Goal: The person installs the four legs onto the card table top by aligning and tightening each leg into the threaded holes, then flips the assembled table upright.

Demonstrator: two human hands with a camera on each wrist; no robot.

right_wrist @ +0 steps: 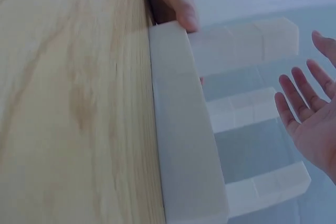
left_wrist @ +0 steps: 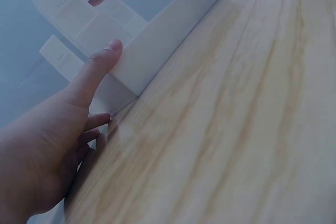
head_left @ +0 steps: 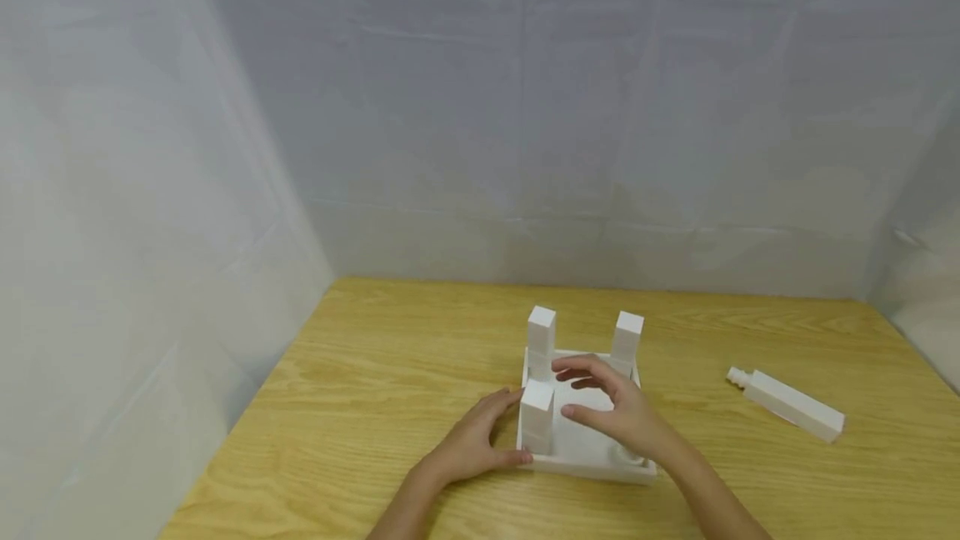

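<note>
While left hand [head_left: 468, 444] presses white base [head_left: 581, 465] edge, fingers straight; right hand [head_left: 618, 411] hovers released; embossed marks unreadable.

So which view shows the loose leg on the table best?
The head view: the loose leg lies whole on the table, right of the base, clear of both hands. Neither wrist view shows it; they show only the base, its fitted legs and the hands.
</note>
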